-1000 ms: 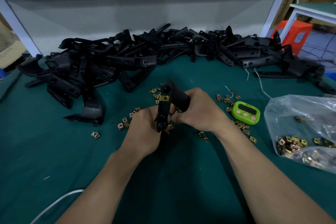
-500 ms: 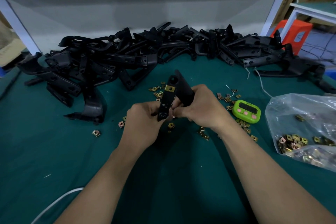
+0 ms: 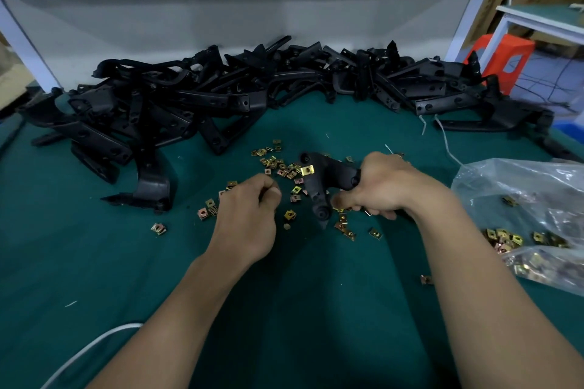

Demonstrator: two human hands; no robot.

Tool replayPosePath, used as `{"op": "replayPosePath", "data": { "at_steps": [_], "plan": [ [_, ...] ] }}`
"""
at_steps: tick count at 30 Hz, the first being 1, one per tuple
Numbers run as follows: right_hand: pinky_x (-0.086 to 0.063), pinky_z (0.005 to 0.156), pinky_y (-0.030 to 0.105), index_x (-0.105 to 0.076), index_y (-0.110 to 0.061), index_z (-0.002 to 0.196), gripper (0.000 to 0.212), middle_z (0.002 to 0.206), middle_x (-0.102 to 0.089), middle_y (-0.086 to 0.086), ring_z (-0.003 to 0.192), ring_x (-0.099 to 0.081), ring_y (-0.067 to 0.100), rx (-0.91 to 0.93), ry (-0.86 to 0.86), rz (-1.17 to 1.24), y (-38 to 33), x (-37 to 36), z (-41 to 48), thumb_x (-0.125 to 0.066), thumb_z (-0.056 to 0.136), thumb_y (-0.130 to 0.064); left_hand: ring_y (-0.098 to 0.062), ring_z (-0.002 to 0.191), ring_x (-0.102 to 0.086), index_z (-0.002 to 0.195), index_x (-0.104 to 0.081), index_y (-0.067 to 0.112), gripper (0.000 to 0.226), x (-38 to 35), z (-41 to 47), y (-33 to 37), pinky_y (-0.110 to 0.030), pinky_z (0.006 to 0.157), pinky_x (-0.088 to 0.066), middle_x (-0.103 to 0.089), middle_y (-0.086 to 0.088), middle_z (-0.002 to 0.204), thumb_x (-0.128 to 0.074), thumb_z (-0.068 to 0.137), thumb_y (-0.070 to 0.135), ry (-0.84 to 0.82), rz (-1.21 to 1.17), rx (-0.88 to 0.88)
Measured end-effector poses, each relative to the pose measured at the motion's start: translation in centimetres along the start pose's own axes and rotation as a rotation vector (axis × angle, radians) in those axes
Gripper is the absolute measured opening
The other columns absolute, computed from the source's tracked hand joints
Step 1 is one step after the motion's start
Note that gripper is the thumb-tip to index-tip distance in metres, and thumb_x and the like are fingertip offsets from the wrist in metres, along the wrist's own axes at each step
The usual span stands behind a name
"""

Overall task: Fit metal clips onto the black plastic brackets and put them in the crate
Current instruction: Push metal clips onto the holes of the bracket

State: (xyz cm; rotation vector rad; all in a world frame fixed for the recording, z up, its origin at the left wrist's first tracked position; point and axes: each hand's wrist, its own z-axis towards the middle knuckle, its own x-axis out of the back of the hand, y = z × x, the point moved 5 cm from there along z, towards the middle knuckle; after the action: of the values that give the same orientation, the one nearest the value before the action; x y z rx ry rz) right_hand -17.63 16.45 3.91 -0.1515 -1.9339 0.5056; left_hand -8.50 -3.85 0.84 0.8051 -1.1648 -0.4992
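Though black, bracket with gold clip

We see two bare forearms, the left forearm and the right forearm, uncovered from the bottom edge of the view up to the wrists. The left hand and the right hand are bare as well, with their knuckles showing as rounded ridges. On the left hand we make out a short, rounded thumbnail; finer detail is too blurred for us to tell.
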Motion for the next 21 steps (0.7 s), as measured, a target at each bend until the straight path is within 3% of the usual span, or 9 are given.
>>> {"op": "replayPosePath", "data": {
  "at_steps": [4, 6, 10, 14, 16, 18, 21],
  "plan": [
    [-0.06, 0.064, 0.039, -0.069, -0.011, 0.068, 0.033, 0.054, -0.068, 0.01, 0.039, -0.056, 0.021, 0.006, 0.034, -0.04, -0.3, 0.0, 0.2, -0.078, 0.069, -0.043, -0.011, 0.061, -0.05, 0.073, -0.058, 0.024, 0.03, 0.4, 0.0, -0.3, -0.027, 0.056, -0.036, -0.057, 0.007, 0.065, -0.052, 0.101, 0.014, 0.017, -0.019, 0.041],
    [-0.054, 0.054, 0.031, -0.069, -0.011, 0.063, 0.03, 0.05, -0.064, 0.006, 0.037, -0.053, 0.02, -0.016, -0.014, -0.056, 0.0, 0.2, 0.0, -0.08, 0.069, -0.038, -0.011, 0.061, -0.05, 0.072, -0.059, 0.024, 0.031, 0.5, 0.0, -0.4, -0.028, 0.057, -0.035, -0.055, 0.01, 0.062, -0.052, 0.1, 0.013, 0.02, -0.035, 0.055],
    [-0.045, 0.045, 0.023, -0.068, -0.01, 0.053, 0.032, 0.046, -0.061, 0.001, 0.036, -0.051, 0.02, -0.111, -0.13, -0.207, 0.7, 0.5, -1.0, -0.089, 0.064, -0.031, -0.003, 0.062, -0.052, 0.07, -0.06, 0.023, 0.032, 0.5, -0.1, -0.1, -0.015, 0.053, -0.034, -0.055, 0.01, 0.06, -0.051, 0.1, 0.014, 0.019, -0.01, 0.046],
    [-0.054, 0.059, 0.031, -0.065, -0.01, 0.051, 0.035, 0.036, -0.055, -0.004, 0.045, -0.056, 0.019, -0.157, -0.131, -0.422, -0.1, 0.3, -1.3, -0.094, 0.058, -0.029, 0.008, 0.071, -0.053, 0.072, -0.058, 0.021, 0.033, 0.2, -0.1, 0.5, -0.007, 0.059, -0.037, -0.059, 0.006, 0.067, -0.046, 0.102, 0.014, 0.001, 0.026, 0.015],
    [-0.051, 0.053, 0.027, -0.065, -0.011, 0.052, 0.031, 0.035, -0.053, -0.004, 0.042, -0.055, 0.018, -0.122, -0.132, -0.457, -0.7, 0.1, -1.2, -0.09, 0.061, -0.025, 0.008, 0.073, -0.053, 0.073, -0.061, 0.019, 0.032, 0.3, -0.1, 0.4, -0.007, 0.059, -0.038, -0.062, 0.004, 0.07, -0.046, 0.101, 0.013, -0.002, 0.03, 0.031],
    [-0.048, 0.049, 0.023, -0.066, -0.01, 0.054, 0.024, 0.042, -0.059, -0.001, 0.04, -0.055, 0.018, -0.079, -0.153, -0.411, -0.9, -0.2, -1.4, -0.084, 0.064, -0.021, 0.003, 0.072, -0.055, 0.073, -0.062, 0.019, 0.031, 0.4, -0.1, 0.2, -0.009, 0.057, -0.04, -0.062, 0.004, 0.066, -0.048, 0.1, 0.014, 0.006, 0.025, 0.052],
    [-0.045, 0.054, 0.026, -0.063, -0.011, 0.052, 0.025, 0.048, -0.064, 0.007, 0.042, -0.053, 0.019, 0.023, -0.098, -0.117, -1.1, -0.1, -1.3, -0.073, 0.067, -0.029, 0.0, 0.074, -0.056, 0.067, -0.062, 0.023, 0.026, 0.7, 0.1, 0.1, -0.008, 0.057, -0.039, -0.06, 0.009, 0.059, -0.055, 0.092, 0.021, 0.039, 0.089, 0.052]
  ]
}}
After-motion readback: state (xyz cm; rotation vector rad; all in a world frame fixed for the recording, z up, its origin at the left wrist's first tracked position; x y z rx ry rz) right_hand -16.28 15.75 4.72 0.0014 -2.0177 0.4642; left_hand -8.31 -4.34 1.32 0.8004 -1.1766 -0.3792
